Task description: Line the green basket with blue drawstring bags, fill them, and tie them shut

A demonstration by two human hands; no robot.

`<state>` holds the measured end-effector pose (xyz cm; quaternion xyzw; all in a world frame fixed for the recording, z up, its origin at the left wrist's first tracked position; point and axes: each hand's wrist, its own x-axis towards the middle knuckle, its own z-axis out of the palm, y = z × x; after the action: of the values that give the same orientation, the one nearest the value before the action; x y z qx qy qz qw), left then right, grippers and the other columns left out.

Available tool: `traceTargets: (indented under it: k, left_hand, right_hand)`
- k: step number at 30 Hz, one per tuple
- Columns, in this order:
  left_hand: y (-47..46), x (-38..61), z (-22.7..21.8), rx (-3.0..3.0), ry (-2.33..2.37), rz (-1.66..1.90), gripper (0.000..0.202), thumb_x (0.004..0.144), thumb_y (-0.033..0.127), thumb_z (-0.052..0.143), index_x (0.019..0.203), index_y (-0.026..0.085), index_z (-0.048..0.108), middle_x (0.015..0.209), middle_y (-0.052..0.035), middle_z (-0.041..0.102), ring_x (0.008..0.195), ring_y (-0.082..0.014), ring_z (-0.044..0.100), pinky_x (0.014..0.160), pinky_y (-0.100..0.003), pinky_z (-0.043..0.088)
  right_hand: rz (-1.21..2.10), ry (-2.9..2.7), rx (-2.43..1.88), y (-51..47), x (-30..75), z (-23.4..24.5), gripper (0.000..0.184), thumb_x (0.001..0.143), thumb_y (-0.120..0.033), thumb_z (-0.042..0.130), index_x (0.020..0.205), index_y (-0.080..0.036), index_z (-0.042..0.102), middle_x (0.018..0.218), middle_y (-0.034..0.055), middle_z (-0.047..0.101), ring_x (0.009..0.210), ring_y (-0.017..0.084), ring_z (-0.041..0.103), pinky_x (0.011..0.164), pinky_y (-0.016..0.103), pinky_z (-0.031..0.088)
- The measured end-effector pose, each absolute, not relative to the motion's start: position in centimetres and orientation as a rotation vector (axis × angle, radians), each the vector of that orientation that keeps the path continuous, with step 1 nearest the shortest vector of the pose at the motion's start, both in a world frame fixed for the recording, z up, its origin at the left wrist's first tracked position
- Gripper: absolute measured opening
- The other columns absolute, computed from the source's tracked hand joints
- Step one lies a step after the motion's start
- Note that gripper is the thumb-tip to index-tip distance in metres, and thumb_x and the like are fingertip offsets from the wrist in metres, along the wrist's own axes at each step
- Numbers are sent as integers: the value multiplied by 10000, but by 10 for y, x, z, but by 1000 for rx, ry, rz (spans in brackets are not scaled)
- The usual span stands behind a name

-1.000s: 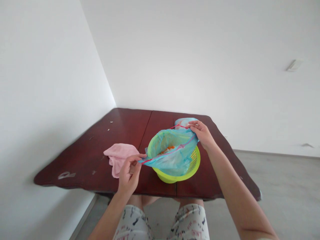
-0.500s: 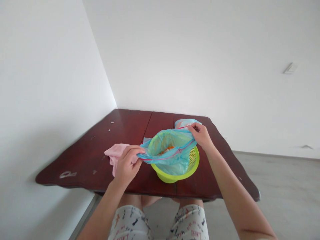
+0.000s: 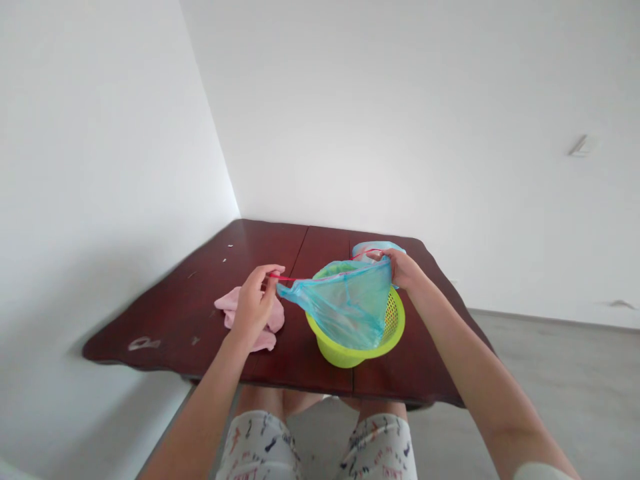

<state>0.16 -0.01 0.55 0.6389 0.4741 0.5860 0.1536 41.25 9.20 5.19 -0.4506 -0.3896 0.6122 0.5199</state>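
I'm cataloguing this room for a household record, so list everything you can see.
wooden table: one, dark reddish brown, ahead of the person, against the wall corner
plastic colander: one, lime green, on the table
plastic bag: one, translucent blue, held open over the colander and sagging into it
drawstring: one, red, along the bag's opening
cloth: one, pink, crumpled on the table, left of the colander
walls: two, white, behind the table
wall fitting: one, white, on the right-hand wall
floor: one, grey, right of the table
shorts: one pair, white with coloured print, on the person
left hand: one, pinching the drawstring above the cloth
right hand: one, gripping the bag's far edge
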Motion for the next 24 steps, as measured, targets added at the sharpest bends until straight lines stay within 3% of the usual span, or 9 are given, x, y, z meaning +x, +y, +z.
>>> traceTargets:
  k: [3, 6, 8, 10, 13, 16, 18, 20, 24]
  left_hand:
    - [24, 21, 12, 1510, 1069, 1769, 418, 1120, 624, 795, 1208, 216, 775, 1311, -155, 881, 1032, -264, 870, 944, -432, 720]
    - [36, 34, 26, 1430, 849, 1842, 472, 1006, 602, 956, 1179, 216, 747, 1337, -166, 869, 1219, -287, 867, 1126, -482, 702]
    - [36, 37, 38, 1473, 804, 1893, 473, 976, 561, 999, 1188, 223, 744, 1345, -158, 858, 1287, -289, 843, 1191, -490, 674]
    - [31, 34, 51, 1535, 825, 1903, 490, 984, 573, 987, 1230, 231, 736, 1358, -150, 841, 1267, -278, 831, 1137, -454, 687]
    - [16, 22, 68, 1689, 1028, 1770, 511, 1058, 668, 877, 1297, 244, 723, 1297, -119, 823, 1098, -258, 818, 932, -383, 690]
    - [-2, 12, 86, 1888, 1207, 1538, 549, 1166, 761, 654, 1126, 232, 793, 1125, -95, 829, 1029, -277, 783, 880, -386, 646]
    - [-15, 13, 99, 1908, 1129, 1485, 672, 1190, 799, 559, 971, 218, 818, 1142, -122, 863, 1086, -303, 789, 927, -410, 647]
    - [-26, 22, 110, 1809, 972, 1498, 687, 1189, 789, 577, 932, 208, 838, 1326, -151, 889, 1195, -330, 814, 1021, -447, 666]
    - [-36, 50, 126, 1515, 630, 1500, 516, 1175, 698, 701, 1151, 224, 903, 1511, -144, 867, 1442, -365, 804, 1280, -544, 614]
  right_hand:
    - [1432, -879, -1029, 98, 411, 57, 80, 761, -227, 755, 837, -241, 734, 803, 72, 847, 703, 250, 776, 726, 374, 694]
    - [1324, -865, -916, 91, 413, 66, 62, 781, -281, 754, 783, -257, 696, 956, 69, 897, 791, 232, 796, 785, 355, 701]
    - [1233, -867, -845, 79, 417, 71, 156, 786, -308, 791, 734, -262, 651, 1099, 53, 919, 857, 209, 797, 809, 325, 683]
    - [1111, -881, -779, 63, 420, 74, 261, 796, -329, 866, 718, -261, 626, 1160, 33, 920, 891, 184, 786, 805, 287, 647]
    - [873, -953, -673, 34, 418, 79, 353, 849, -402, 970, 779, -268, 652, 1130, 37, 916, 880, 169, 772, 775, 276, 593]
    - [741, -1036, -623, 3, 410, 90, 364, 934, -487, 985, 854, -281, 695, 1092, 34, 896, 857, 177, 762, 822, 317, 601]
    - [761, -1068, -615, -16, 403, 100, 354, 950, -495, 998, 875, -281, 725, 1058, 22, 875, 825, 170, 742, 828, 326, 609]
    - [809, -1091, -623, -31, 396, 110, 344, 960, -494, 1005, 893, -275, 748, 973, 11, 843, 752, 152, 703, 749, 302, 585]
    - [873, -1123, -663, -55, 384, 121, 312, 996, -485, 974, 993, -273, 744, 874, -3, 803, 636, 135, 646, 613, 276, 526]
